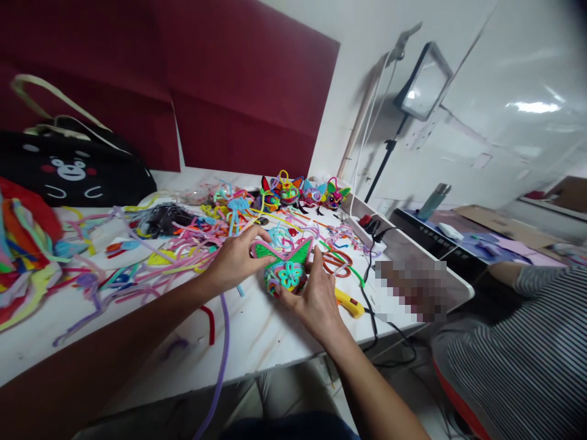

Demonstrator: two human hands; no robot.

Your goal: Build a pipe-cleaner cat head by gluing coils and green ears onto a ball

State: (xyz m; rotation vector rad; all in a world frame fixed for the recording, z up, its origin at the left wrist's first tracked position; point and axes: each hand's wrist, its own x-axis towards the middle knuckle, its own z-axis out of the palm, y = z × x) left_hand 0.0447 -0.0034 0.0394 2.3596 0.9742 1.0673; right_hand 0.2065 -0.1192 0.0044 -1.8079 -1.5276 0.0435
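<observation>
A round pipe-cleaner animal head point(290, 275) with green ears edged in pink and a turquoise flower on its front is held just above the white table. My left hand point(238, 258) pinches its left ear between thumb and fingers. On the other side my right hand point(316, 294) grips the body and right ear, thumb low on the front. A yellow glue gun point(349, 302) lies right beside my right hand, partly hidden by it. Brown-red pipe cleaners point(337, 263) rest in a loop behind that hand.
Loose pipe cleaners point(174, 260) cover the table's left and middle. Several finished colourful heads point(290, 190) stand at the back. A black bag point(73, 171) sits at the back left. Cables point(370, 287) and a power strip point(367, 227) lie right. A person in a striped shirt point(541, 348) sits at the right.
</observation>
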